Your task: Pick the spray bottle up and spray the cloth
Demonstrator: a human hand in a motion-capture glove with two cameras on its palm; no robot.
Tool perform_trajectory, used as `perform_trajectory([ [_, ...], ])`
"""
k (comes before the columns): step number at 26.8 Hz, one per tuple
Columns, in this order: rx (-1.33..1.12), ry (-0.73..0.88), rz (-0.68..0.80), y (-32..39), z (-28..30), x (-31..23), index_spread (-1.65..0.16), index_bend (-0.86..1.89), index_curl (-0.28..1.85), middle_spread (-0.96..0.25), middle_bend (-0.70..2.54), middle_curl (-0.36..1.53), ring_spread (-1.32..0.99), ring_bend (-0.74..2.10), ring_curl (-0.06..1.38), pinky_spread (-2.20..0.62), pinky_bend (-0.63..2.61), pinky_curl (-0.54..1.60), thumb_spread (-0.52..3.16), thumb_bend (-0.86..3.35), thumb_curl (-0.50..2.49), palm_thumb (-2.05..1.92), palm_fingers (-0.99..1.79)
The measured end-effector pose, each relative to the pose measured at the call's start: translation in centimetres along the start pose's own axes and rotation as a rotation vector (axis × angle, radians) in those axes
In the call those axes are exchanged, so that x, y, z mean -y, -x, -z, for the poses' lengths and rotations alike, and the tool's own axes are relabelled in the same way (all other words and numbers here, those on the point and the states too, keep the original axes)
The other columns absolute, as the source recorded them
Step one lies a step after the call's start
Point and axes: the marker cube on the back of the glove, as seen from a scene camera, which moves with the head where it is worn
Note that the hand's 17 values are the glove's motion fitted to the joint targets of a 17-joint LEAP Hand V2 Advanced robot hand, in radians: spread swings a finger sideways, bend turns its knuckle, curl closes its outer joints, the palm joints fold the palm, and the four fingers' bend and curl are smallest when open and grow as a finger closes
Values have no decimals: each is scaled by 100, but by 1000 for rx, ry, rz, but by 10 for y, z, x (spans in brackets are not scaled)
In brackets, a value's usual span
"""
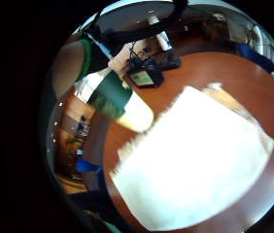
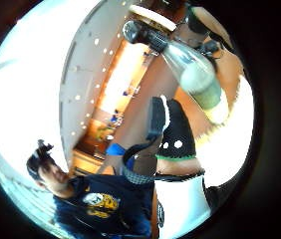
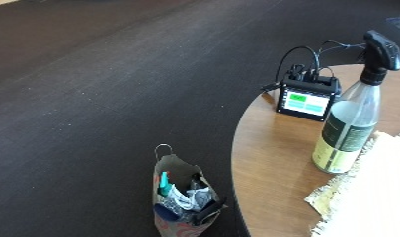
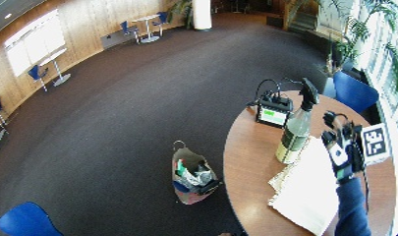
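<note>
On the round wooden surface (image 4: 251, 147), the spray bottle (image 3: 352, 116) is standing upright just beside the fringed edge of the pale cloth (image 4: 309, 191), and nothing is touching it. The gloved right hand (image 4: 340, 147) is hovering above the cloth, near the bottle but apart from it, with its fingers looking straight and holding nothing. The bottle is clear with a black trigger head, a dark green label around its middle and a yellowish band at its base. The cloth is lying flat and spreading across the surface under the hand. Behind the bottle, a small black device (image 3: 308, 98) with a lit green screen is sitting, and a patterned bag (image 3: 183, 200) of odds and ends is standing on the dark carpet.
</note>
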Motion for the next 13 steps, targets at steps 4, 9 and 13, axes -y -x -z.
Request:
perform_trajectory([
  [4, -28, 12, 44, 24, 3, -90, -30, 27, 23, -4, 25, 36, -7, 34, 30, 10, 39, 31, 123, -1, 46, 69, 75],
  [9, -219, 2, -71, 1, -3, -176, -29, 29, 28, -4, 24, 36, -7, 31, 30, 15, 30, 30, 124, -1, 46, 71, 80],
  [13, -544, 62, -107, -46, 0, -201, -28, 28, 31, -4, 24, 36, -7, 29, 30, 19, 23, 29, 124, -1, 45, 72, 81],
])
